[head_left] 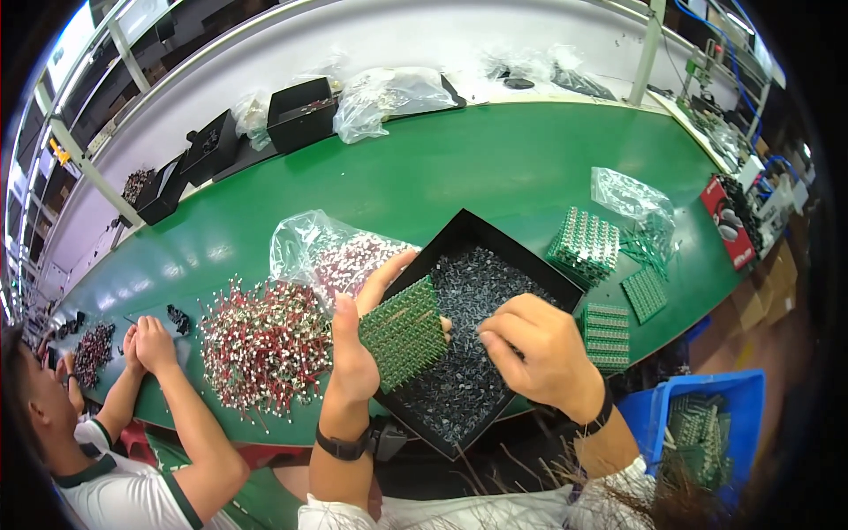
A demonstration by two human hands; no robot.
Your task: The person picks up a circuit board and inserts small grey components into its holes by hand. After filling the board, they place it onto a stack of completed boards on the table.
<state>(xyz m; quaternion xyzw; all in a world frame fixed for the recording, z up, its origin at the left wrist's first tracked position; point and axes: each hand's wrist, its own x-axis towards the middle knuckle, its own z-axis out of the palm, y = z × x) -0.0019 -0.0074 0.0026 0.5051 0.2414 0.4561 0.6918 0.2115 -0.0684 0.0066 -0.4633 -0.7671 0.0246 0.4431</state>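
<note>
My left hand grips a green circuit board panel by its edges, tilted up over the left side of a black tray. Rows of small parts or pins cover the board's visible face. The tray holds a heap of tiny dark components. Above that heap, to the right of the board, my right hand is closed in a pinch. Whatever lies between its fingertips is too small to make out.
Left of the tray lie a pile of red-and-white wire connectors and a clear bag of more. Stacked boards stand to the right; a blue bin with boards is lower right. A co-worker works at far left.
</note>
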